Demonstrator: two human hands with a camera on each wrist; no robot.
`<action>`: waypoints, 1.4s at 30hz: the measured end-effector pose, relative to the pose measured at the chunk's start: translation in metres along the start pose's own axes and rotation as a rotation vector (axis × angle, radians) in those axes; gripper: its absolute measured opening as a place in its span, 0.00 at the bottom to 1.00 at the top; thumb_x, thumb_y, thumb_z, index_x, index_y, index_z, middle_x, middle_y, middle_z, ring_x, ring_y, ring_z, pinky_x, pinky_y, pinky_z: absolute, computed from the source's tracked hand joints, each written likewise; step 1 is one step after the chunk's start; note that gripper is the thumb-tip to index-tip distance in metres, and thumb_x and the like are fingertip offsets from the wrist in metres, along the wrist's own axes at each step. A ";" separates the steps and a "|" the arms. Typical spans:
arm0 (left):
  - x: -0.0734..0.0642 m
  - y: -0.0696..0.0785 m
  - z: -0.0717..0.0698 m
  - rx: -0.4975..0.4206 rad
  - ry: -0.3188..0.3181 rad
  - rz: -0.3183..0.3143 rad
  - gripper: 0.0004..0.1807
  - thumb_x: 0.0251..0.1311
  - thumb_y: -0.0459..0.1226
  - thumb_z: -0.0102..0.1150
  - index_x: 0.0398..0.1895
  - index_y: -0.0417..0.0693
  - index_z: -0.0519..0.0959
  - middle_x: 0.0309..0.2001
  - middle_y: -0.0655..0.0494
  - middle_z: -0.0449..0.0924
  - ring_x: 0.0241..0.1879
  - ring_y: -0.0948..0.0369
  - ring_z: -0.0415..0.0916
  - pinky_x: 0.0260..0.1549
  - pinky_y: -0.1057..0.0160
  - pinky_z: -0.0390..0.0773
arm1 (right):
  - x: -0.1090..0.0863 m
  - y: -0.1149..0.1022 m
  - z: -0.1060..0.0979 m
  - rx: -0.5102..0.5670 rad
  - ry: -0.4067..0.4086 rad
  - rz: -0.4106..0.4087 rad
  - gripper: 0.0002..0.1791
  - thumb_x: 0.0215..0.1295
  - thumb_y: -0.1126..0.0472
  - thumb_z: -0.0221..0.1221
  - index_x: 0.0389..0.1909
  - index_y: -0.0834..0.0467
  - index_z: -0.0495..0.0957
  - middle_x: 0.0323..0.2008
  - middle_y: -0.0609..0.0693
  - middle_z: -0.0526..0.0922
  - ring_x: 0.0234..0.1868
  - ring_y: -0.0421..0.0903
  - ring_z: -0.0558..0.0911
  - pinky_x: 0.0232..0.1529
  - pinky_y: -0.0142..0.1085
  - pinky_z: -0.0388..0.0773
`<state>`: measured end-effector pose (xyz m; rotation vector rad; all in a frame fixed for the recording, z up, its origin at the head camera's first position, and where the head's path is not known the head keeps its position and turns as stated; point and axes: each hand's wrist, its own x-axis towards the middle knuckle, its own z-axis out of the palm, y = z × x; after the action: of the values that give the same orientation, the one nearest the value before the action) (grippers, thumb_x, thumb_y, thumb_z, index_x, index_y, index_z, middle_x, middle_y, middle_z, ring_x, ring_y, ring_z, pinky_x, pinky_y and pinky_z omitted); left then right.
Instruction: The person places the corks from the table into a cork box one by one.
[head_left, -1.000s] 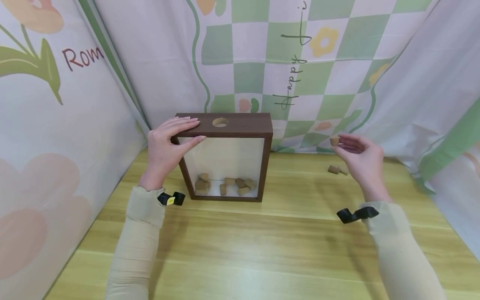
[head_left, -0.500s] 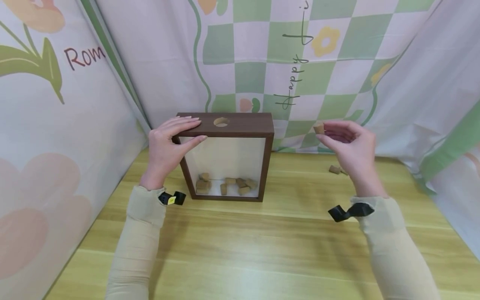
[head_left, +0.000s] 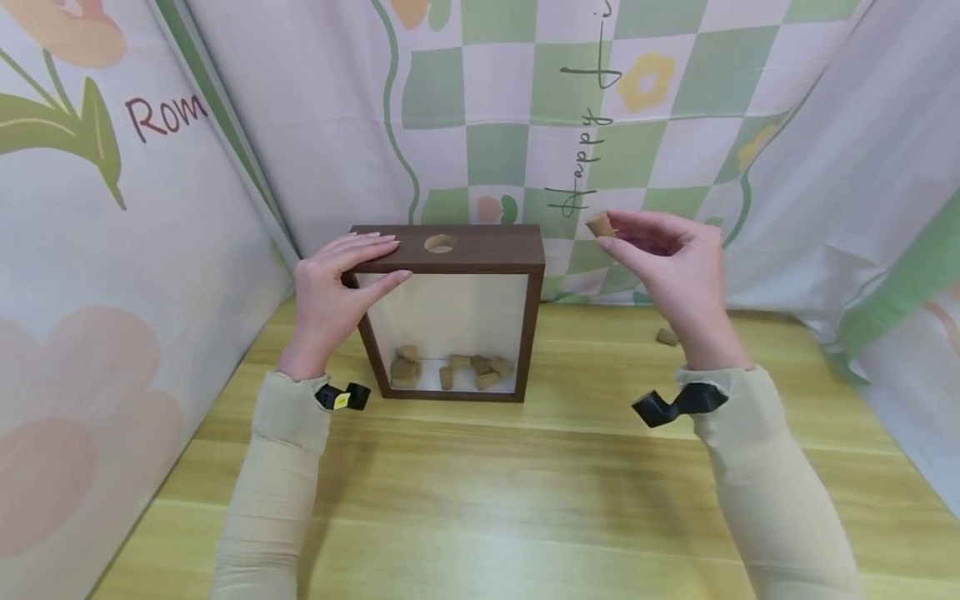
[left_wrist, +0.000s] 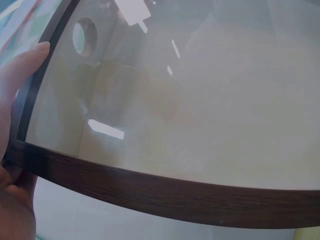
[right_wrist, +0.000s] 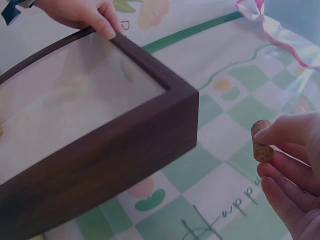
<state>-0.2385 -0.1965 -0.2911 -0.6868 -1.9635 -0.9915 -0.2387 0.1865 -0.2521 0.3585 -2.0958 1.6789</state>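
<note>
A cork [head_left: 600, 225] is pinched between the thumb and fingertips of my right hand [head_left: 678, 258], in the air to the right of a dark wooden shadow box [head_left: 534, 333]. In the right wrist view the cork [right_wrist: 262, 141] is a short speckled cylinder. The box stands upright, with a clear front and a round hole [head_left: 440, 244] in its top. My left hand [head_left: 337, 287] grips its upper left corner, fingers on the top and thumb [left_wrist: 31, 62] on the front frame. Several corks [head_left: 480, 371] lie inside along the bottom.
One loose cork [head_left: 666, 337] lies on the wooden table [head_left: 480, 492] behind my right wrist. A patterned cloth [head_left: 502, 92] hangs behind the box, and another cloth [head_left: 97, 292] hangs on the left.
My right hand has moved left and upward with the cork, closer to the box, and the cork has tilted. My left hand and the box have stayed in place.
</note>
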 end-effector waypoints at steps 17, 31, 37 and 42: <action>-0.001 0.000 0.000 -0.002 -0.012 -0.016 0.21 0.48 0.36 0.82 0.49 0.48 0.90 0.48 0.57 0.87 0.55 0.55 0.81 0.66 0.59 0.69 | 0.012 -0.040 0.043 0.070 -0.092 -0.156 0.14 0.59 0.62 0.75 0.47 0.57 0.89 0.42 0.50 0.89 0.39 0.46 0.87 0.43 0.30 0.82; -0.001 0.000 -0.001 0.019 -0.016 -0.026 0.22 0.49 0.37 0.82 0.50 0.49 0.89 0.49 0.57 0.87 0.55 0.55 0.81 0.66 0.59 0.68 | 0.030 -0.053 0.089 0.035 -0.300 -0.145 0.12 0.62 0.60 0.73 0.46 0.58 0.90 0.43 0.49 0.89 0.41 0.46 0.87 0.47 0.35 0.83; -0.001 0.000 -0.001 0.033 -0.012 -0.002 0.22 0.49 0.38 0.82 0.50 0.49 0.89 0.49 0.58 0.87 0.55 0.57 0.81 0.66 0.59 0.69 | 0.039 -0.054 0.102 -0.059 -0.397 -0.129 0.12 0.64 0.58 0.71 0.47 0.56 0.90 0.44 0.47 0.88 0.43 0.43 0.87 0.48 0.35 0.83; 0.000 -0.001 -0.001 0.026 -0.011 -0.003 0.22 0.49 0.37 0.82 0.49 0.49 0.90 0.49 0.58 0.87 0.55 0.58 0.81 0.66 0.59 0.69 | 0.044 -0.054 0.110 -0.114 -0.463 -0.156 0.11 0.66 0.59 0.69 0.48 0.56 0.89 0.43 0.47 0.89 0.42 0.41 0.87 0.47 0.34 0.83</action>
<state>-0.2385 -0.1975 -0.2914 -0.6761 -1.9839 -0.9649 -0.2711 0.0699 -0.2036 0.9235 -2.3956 1.4807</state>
